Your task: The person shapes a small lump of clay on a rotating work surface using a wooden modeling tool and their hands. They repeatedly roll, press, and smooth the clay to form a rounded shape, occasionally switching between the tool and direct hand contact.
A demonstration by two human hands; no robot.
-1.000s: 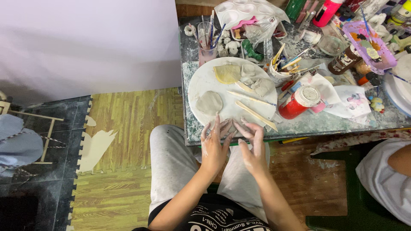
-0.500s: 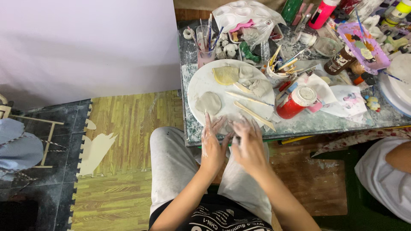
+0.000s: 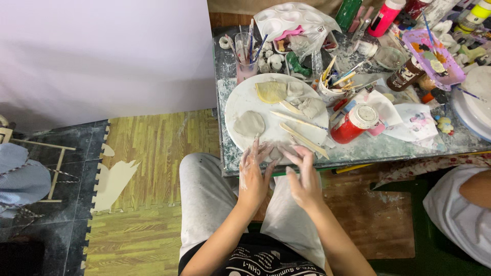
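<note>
Both your hands sit at the lower centre of the frame, over the near rim of the round white board (image 3: 240, 97) that fills the left end of the cluttered table (image 3: 388, 145). Your left hand (image 3: 254, 171) is dusted pale with clay, its fingers long and slightly spread, tips resting at the board's edge. Your right hand (image 3: 303, 176) faces it, fingers curved inward. Between the two sets of fingertips sits a small grey lump of clay (image 3: 276, 153), cupped and pressed from both sides; how hard the grip is, you cannot tell from this angle. Working it at the rim nearest your lap keeps your wrists low and any crumbs on the board. A flattened grey clay disc (image 3: 249, 123) lies just above your left hand, apart from the fingers. Higher on the board, a yellowish clay slab (image 3: 271, 92) touches rough grey scraps (image 3: 309, 106), seemingly pushed to the far side out of the working zone. Wooden modelling sticks (image 3: 303, 138) lie diagonally across the board, just beside your right fingertips, within easy reach. A red paint jar with a white lid (image 3: 354, 124) stands off the board to the right. A clear cup of brushes (image 3: 246, 64) stands at the top, beyond the board. Another person's white sleeve (image 3: 452, 212) shows at the lower right, well apart from your hands.
</note>
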